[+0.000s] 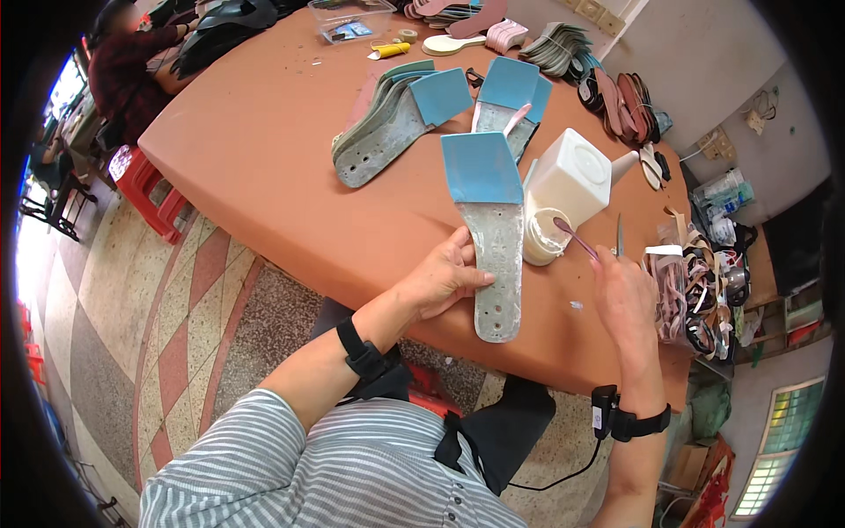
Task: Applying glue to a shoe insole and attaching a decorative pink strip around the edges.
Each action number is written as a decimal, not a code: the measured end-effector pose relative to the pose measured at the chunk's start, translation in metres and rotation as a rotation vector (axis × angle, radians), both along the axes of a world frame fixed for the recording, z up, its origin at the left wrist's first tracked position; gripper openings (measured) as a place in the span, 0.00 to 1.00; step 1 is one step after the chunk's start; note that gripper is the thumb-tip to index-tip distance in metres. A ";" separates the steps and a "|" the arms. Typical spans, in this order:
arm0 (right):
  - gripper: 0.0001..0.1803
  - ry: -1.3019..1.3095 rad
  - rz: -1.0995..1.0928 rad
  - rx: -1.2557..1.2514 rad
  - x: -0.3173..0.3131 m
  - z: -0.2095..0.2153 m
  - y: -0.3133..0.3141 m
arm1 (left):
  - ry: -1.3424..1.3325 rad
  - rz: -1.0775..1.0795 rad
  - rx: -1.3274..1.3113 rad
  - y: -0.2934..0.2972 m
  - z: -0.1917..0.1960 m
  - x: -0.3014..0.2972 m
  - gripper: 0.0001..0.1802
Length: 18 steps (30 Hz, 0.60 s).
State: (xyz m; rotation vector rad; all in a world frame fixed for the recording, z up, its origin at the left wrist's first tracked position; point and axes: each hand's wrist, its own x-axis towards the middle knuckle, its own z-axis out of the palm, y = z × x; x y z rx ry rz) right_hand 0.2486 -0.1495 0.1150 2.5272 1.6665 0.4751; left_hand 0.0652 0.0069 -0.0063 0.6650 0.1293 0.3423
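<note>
My left hand [444, 277] is closed on the side of a grey sole-shaped board [495, 255], thumb on top. A blue flap [481, 169] covers the board's far, wider end, and small holes dot its surface. In my right hand [627, 304] is a thin stick-like tool with a dark pink handle [581, 241]. Its tip is at the mouth of a white container [544, 236], whose rim is smeared with pale paste. A white square plastic bottle [576, 167] lies right behind that mouth; whether the two are one piece I cannot tell.
Stacked grey sole boards with blue flaps [378, 141] lie beyond my left hand, and more blue-flapped boards [510, 88] sit behind the bottle. A pointed metal tool [619, 236] is near my right hand. Straps fill a clear box [669, 295] at right. Someone [132, 70] sits at far left.
</note>
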 end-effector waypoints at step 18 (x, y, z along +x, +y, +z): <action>0.14 0.700 -0.177 0.291 -0.034 -0.012 -0.054 | 0.042 0.011 -0.006 0.000 0.003 -0.002 0.43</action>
